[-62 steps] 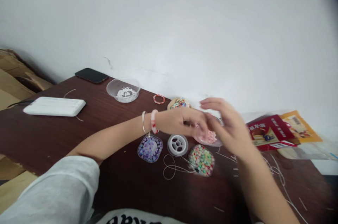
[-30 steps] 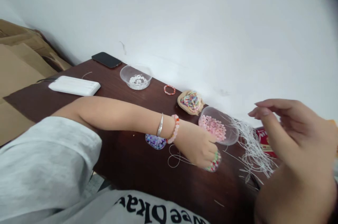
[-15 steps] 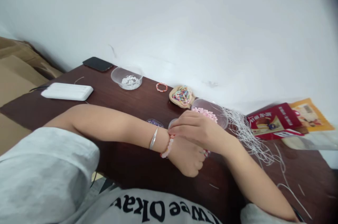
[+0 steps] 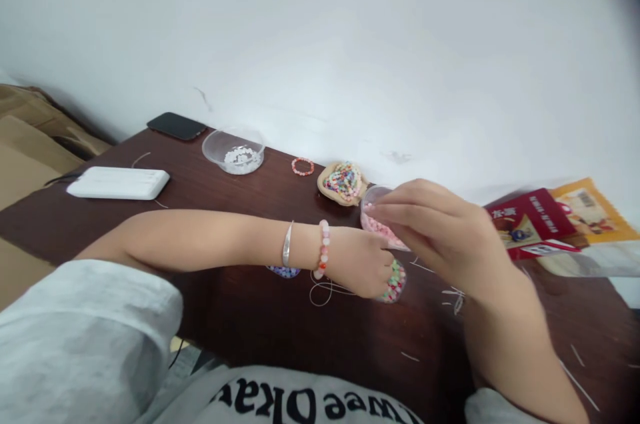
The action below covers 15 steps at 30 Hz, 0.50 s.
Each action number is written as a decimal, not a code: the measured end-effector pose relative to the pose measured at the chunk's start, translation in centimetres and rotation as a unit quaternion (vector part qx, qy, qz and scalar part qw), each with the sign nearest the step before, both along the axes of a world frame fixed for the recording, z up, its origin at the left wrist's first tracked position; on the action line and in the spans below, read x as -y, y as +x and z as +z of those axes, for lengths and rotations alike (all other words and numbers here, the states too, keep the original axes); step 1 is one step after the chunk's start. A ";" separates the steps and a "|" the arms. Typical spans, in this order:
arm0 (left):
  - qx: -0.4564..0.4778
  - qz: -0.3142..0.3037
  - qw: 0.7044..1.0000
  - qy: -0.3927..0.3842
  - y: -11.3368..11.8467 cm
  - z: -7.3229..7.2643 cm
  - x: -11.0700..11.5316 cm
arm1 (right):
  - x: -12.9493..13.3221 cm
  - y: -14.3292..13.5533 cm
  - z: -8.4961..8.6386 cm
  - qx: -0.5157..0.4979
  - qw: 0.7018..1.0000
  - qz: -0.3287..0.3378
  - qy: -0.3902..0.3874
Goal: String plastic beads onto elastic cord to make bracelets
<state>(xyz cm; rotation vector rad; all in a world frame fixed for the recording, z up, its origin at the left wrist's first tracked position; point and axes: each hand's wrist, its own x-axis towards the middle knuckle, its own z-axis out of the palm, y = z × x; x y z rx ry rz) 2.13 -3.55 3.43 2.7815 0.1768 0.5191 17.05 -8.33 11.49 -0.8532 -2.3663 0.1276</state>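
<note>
My left hand (image 4: 359,263) is closed in a loose fist, palm down, with nothing visible in it. A bracelet of pink, white and orange beads (image 4: 325,247) circles its wrist, and a silver bangle (image 4: 287,245) sits further up the forearm. A loop of thin clear cord (image 4: 321,293) shows below the wrist. My right hand (image 4: 440,227) hovers apart from the left, fingers stretched out, in front of the tub of pink beads (image 4: 383,227), partly covering it. A container of green and red beads (image 4: 396,281) lies beyond the left knuckles. Purple beads (image 4: 284,271) are partly hidden under the left wrist.
Along the table's back edge are a black phone (image 4: 177,125), a clear bowl of white beads (image 4: 240,156), a pink bead bracelet (image 4: 303,167) and a wooden dish of mixed beads (image 4: 343,183). A white power bank (image 4: 119,183) lies left; snack packets (image 4: 543,221) lie right.
My right hand has let go of the bracelet on the left wrist and moved right. My left hand has risen and turned slightly, uncovering the green and red beads.
</note>
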 end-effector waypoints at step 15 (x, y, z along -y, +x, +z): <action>0.183 0.662 0.675 -0.270 8.5 1.8 4.8 | -2.0 -2.8 -3.2 -0.023 0.985 0.168 -0.004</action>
